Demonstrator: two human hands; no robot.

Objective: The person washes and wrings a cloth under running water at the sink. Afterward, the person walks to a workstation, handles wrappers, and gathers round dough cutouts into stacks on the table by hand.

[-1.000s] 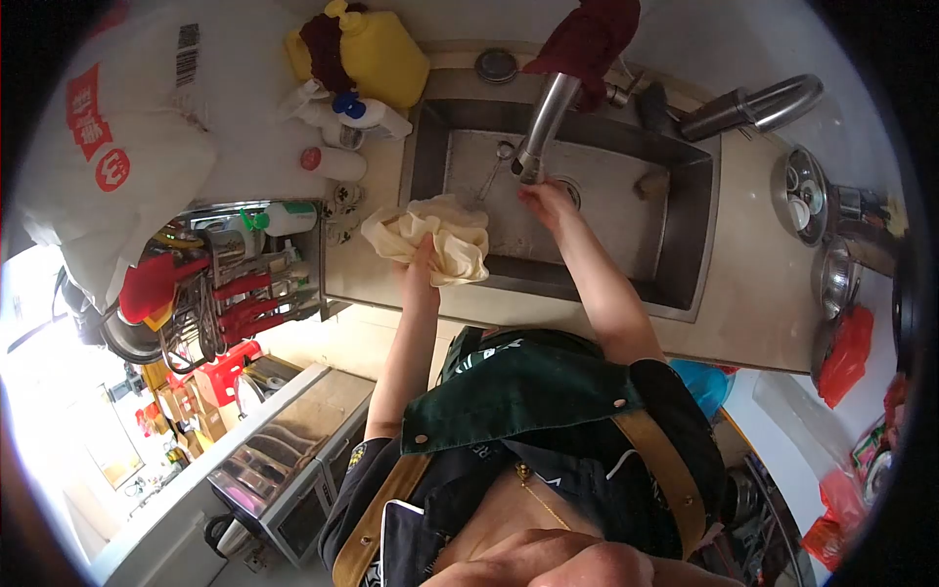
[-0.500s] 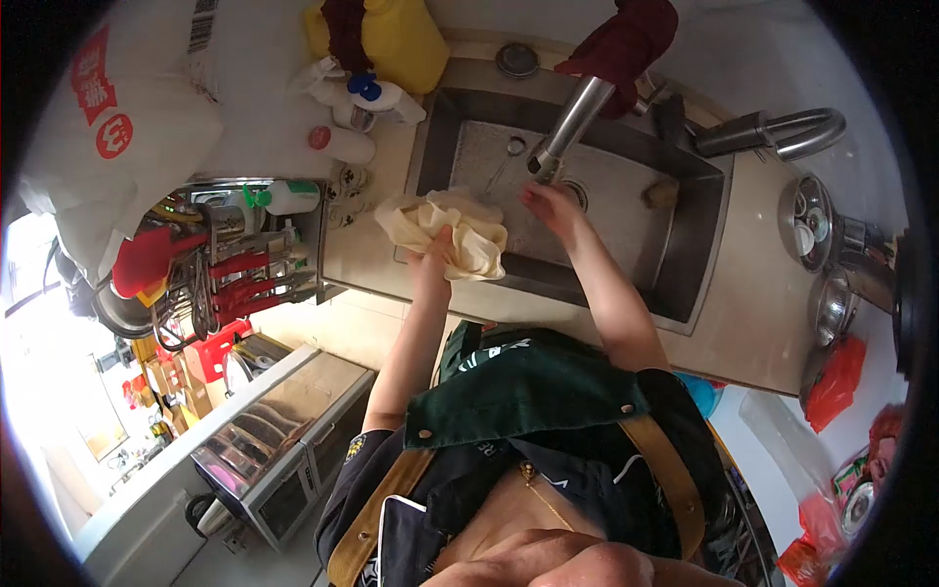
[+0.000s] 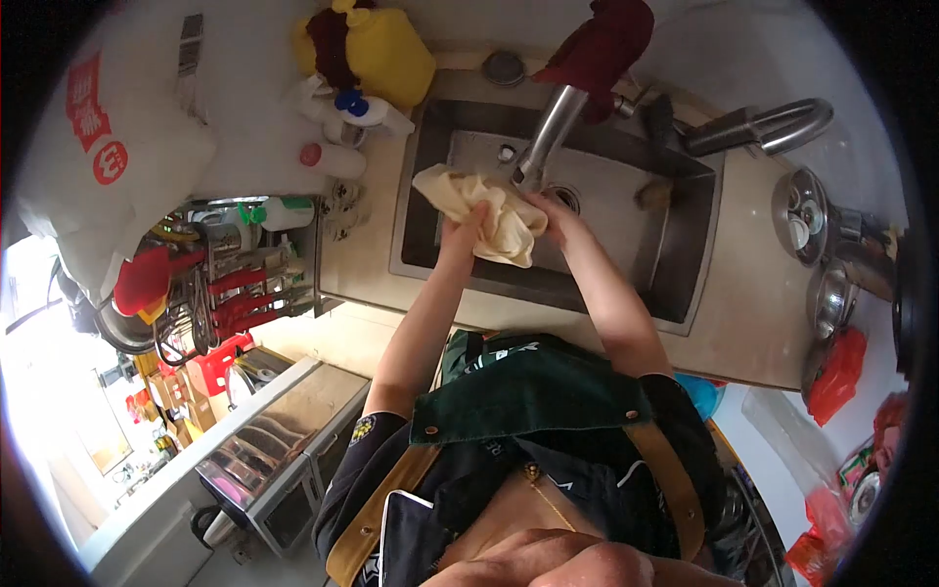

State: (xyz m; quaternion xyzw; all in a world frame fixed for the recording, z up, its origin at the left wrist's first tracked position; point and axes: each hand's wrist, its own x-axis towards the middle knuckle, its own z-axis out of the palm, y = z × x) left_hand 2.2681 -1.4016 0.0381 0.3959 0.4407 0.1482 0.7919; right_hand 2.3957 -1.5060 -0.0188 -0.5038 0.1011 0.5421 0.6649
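A bunched cream cloth (image 3: 494, 217) is over the left front part of the metal sink (image 3: 675, 279). My left hand (image 3: 464, 233) is closed on its lower left side, the thumb lying on top of the folds. At the cloth's right edge, my right hand (image 3: 559, 217) appears to pinch it, though the cloth partly hides the fingers. Just above that hand hangs the end of a metal faucet (image 3: 556, 127), its upper part wrapped in dark red cloth (image 3: 611, 49). I cannot make out whether water runs from it.
Left of the sink stand a yellow jug (image 3: 391, 54), a white spray bottle (image 3: 377, 112) and a red-capped bottle (image 3: 337, 159). A second curved faucet (image 3: 782, 127) is at the right. Metal bowls (image 3: 807, 215) sit on the right counter, and a utensil rack (image 3: 245, 274) is at the left.
My left hand has carried the cloth rightward, further over the sink. My right hand, apart from the cloth before, now meets its right edge. The camera view has shifted slightly.
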